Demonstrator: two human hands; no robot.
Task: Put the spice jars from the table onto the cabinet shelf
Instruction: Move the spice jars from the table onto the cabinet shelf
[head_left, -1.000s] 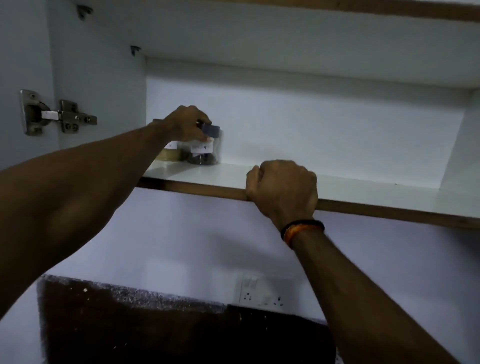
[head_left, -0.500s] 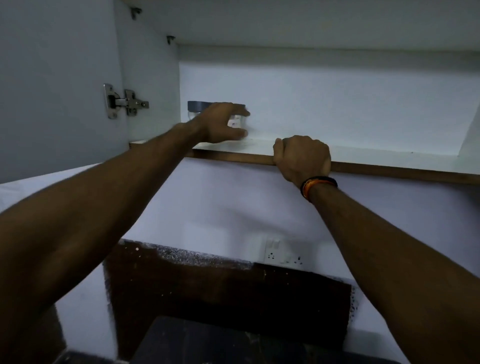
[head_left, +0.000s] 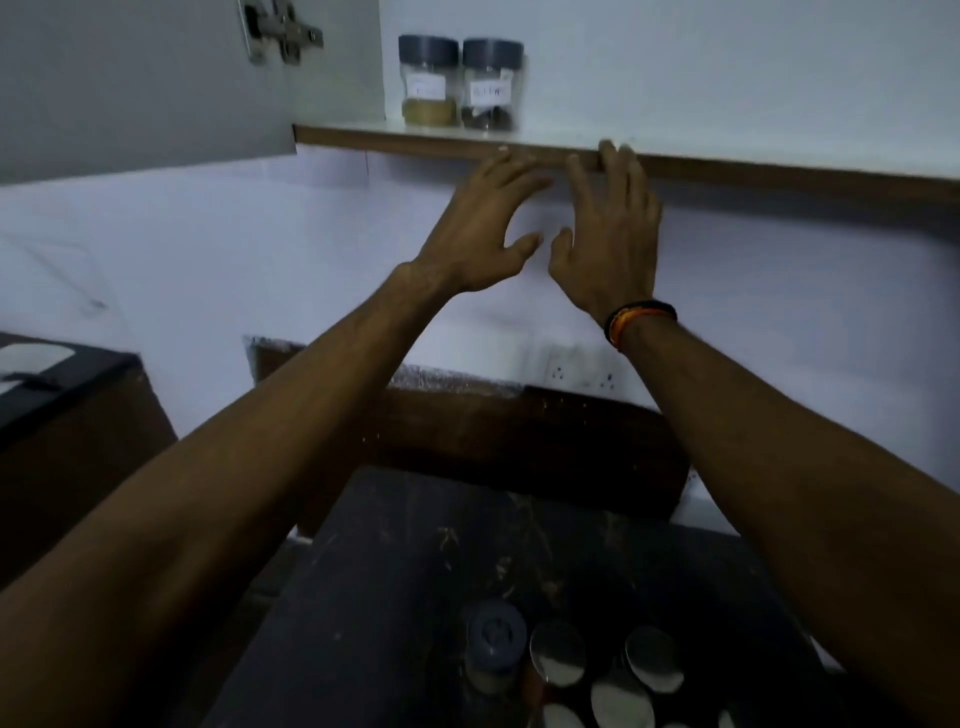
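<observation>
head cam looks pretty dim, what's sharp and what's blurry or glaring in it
Head view: dim and bluish overall; the two jars on the shelf are fairly sharp, though their labels stay unreadable; left hand and right hand show slight motion blur; the jars on the table at the bottom are soft, with glare on their shiny lids; the wide lens bends the edges.

Two spice jars (head_left: 428, 80) (head_left: 492, 84) on shelf (head_left: 727, 169), two hands (head_left: 485, 228) (head_left: 610, 234), one wristband (head_left: 640, 319)

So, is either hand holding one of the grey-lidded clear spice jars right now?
No: both the left hand and right hand are open and empty below the two grey-lidded clear spice jars on the wood-edged white shelf.
</observation>
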